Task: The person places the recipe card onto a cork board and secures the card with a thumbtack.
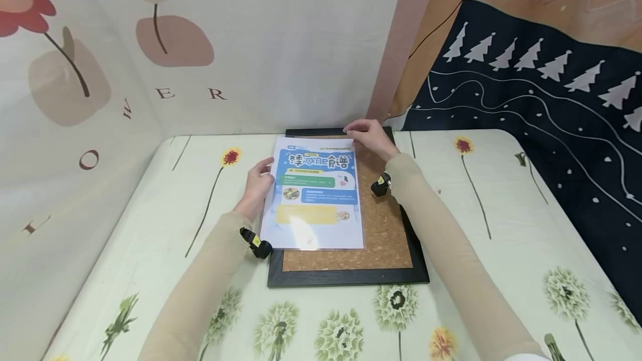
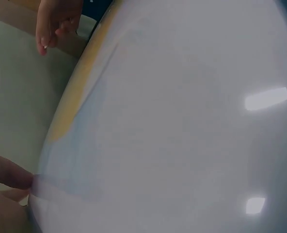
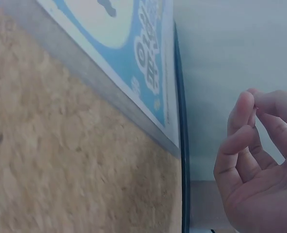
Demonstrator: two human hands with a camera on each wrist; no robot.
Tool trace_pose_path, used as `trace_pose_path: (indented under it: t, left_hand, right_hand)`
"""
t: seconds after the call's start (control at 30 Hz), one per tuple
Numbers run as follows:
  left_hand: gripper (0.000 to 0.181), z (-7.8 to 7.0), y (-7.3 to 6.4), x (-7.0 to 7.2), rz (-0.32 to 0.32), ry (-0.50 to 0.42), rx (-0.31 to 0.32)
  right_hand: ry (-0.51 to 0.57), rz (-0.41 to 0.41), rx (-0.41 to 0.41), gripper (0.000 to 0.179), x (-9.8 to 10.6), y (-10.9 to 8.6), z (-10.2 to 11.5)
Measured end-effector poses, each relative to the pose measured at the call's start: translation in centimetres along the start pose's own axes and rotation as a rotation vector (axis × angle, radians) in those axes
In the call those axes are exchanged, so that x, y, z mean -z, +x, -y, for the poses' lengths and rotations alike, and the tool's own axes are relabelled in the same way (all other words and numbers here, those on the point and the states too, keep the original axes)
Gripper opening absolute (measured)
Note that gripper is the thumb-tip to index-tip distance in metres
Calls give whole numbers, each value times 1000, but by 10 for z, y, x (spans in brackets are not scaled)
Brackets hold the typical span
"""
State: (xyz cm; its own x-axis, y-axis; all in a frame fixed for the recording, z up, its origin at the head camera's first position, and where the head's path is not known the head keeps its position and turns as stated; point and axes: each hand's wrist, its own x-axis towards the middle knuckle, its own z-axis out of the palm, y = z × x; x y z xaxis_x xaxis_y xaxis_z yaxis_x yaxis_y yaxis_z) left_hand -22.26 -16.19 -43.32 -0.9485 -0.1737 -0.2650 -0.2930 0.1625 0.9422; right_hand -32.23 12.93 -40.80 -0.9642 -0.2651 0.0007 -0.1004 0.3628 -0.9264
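A laminated sheet point(image 1: 317, 194) with blue, green and yellow printed panels covers the left part of a black-framed cork board point(image 1: 383, 227), overlapping its left frame. At the sheet's left edge my left hand point(image 1: 257, 185) pinches the plastic; a finger point(image 2: 10, 174) shows there in the left wrist view. My right hand point(image 1: 371, 137) is over the board's top edge, near the sheet's upper right corner. Its thumb and fingertip meet in the right wrist view, pinching a tiny pin-like thing point(image 3: 257, 108) with a reddish edge, mostly hidden by the fingers.
The board lies on a table with a flower-print cloth point(image 1: 210, 272). Close behind its top edge hangs a pale curtain point(image 1: 281, 71); a dark tree-print cloth point(image 1: 511, 99) hangs at the right. Bare cork shows right of and below the sheet.
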Motion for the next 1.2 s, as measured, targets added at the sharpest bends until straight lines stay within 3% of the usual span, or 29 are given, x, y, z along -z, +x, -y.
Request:
trace_pose_path:
  t: [0.27, 0.67, 0.93, 1.2]
  left_hand:
    - [69, -6, -4, -10, -9, 85, 20]
    - [67, -15, -14, -21, 72, 170, 1]
    - [51, -19, -18, -25, 115, 152, -27]
    - [39, -19, -22, -28, 126, 219, -62]
  right_hand:
    - [-38, -22, -65, 24, -10, 5, -4]
    - [-56, -53, -135, 24, -21, 4, -5]
    - [-87, -54, -162, 24, -21, 5, -6]
    - [-120, -55, -160, 26, -21, 10, -10]
